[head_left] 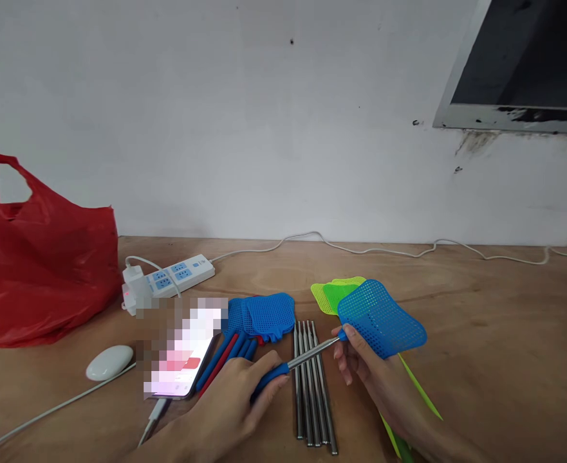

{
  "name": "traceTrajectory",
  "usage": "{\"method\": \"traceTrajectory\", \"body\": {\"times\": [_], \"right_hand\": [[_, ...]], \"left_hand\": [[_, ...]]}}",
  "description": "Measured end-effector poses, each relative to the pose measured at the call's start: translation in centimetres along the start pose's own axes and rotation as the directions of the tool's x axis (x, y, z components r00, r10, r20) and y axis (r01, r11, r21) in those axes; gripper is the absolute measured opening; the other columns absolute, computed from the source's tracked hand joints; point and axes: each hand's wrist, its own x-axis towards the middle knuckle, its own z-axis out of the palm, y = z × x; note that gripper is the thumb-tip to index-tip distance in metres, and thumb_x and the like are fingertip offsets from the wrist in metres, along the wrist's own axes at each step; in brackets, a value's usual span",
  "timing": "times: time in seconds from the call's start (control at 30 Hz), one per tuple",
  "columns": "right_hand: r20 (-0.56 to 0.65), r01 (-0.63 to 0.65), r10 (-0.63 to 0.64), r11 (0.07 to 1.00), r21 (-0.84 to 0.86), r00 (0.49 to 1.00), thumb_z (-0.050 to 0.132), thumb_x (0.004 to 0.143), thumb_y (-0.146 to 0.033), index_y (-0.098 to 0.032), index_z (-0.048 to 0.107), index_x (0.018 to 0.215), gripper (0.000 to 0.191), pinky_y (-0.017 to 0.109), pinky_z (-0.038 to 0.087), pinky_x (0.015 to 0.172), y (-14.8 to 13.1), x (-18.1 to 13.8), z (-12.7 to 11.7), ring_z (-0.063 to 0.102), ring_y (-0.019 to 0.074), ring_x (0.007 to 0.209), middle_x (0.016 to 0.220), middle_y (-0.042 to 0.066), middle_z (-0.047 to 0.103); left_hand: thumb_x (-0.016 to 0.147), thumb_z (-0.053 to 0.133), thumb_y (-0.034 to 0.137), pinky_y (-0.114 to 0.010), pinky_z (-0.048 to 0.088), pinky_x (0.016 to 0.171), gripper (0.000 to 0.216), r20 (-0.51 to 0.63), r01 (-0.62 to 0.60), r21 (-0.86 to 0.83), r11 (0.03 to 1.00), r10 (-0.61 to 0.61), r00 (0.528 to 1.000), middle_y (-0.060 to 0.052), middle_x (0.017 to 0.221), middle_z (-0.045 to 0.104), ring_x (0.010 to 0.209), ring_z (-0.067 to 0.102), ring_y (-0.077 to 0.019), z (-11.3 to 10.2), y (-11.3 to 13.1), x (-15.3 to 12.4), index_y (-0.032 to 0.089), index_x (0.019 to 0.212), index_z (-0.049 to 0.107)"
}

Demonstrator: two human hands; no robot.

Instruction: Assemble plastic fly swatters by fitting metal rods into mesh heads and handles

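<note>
A blue fly swatter [382,315] with a metal shaft is held across the middle, over the wooden table. My left hand [235,399] is closed round its blue handle, while my right hand [367,370] pinches the neck where the shaft meets the mesh head. Below the shaft, several metal rods [316,399] lie side by side. Loose blue mesh heads [271,315] are stacked left of the rods, with a little red showing among them. Blue and red handles [223,357] lie near my left hand. Yellow and green swatters [329,297] lie partly hidden behind the blue head and my right arm.
A lit phone [186,360], partly pixelated, lies at left, with a cable plugged in. Behind it sits a white power strip [186,275] with a charger. A white mouse-shaped object [109,363] and a red plastic bag [46,270] are farther left. A cord [374,249] runs along the wall.
</note>
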Motion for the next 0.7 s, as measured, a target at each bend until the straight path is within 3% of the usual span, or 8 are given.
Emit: {"method": "traceTrajectory", "body": {"times": [0.2,0.4,0.57,0.7], "right_hand": [[0.078,-0.065,0.071,0.995,-0.08,0.994,0.083,0.068,-0.057,-0.018,0.075,0.078,0.041,0.024,0.049,0.045,0.0,-0.6,1.5,0.062,0.0159,0.057,0.065,0.003,0.068],[0.145,-0.088,0.108,0.987,-0.138,0.984,0.086,0.064,-0.054,-0.02,0.075,0.074,0.038,0.026,0.053,0.051,-0.5,-0.7,1.6,0.066,0.017,0.059,0.064,0.003,0.07],[0.145,-0.033,0.055,0.988,-0.15,0.988,0.082,0.068,-0.056,-0.02,0.075,0.077,0.037,0.026,0.052,0.051,-0.7,-1.1,1.3,0.064,0.0155,0.056,0.065,0.003,0.07],[0.103,0.035,-0.019,0.987,-0.155,0.994,0.08,0.072,-0.056,-0.021,0.074,0.077,0.036,0.024,0.049,0.047,-0.4,-1.8,1.3,0.06,0.014,0.053,0.063,0.002,0.067]], "left_hand": [[0.106,0.028,0.044,-0.029,0.043,0.067,0.037,-0.004,-0.033,-0.03,0.999,0.033,0.999,-0.002,0.086,0.07,0.075,0.065,-0.0215,0.2,0.5,-0.2,0.024,0.102,0.058],[0.107,0.017,0.048,-0.032,0.045,0.07,0.05,0.104,-0.029,0.024,0.999,0.026,0.994,-0.005,0.087,0.069,0.076,0.064,-0.0229,-0.1,0.3,-0.5,0.022,0.1,0.059],[0.106,0.012,0.051,-0.032,0.045,0.068,0.057,0.143,-0.031,0.039,0.999,0.025,0.989,-0.006,0.081,0.067,0.073,0.062,-0.0228,-0.7,0.6,-0.5,0.021,0.094,0.059],[0.105,0.013,0.055,-0.031,0.047,0.071,0.06,0.121,-0.013,-0.069,0.998,0.021,0.992,-0.005,0.08,0.066,0.076,0.062,-0.0214,-0.6,0.8,-0.7,0.022,0.088,0.059]]}}
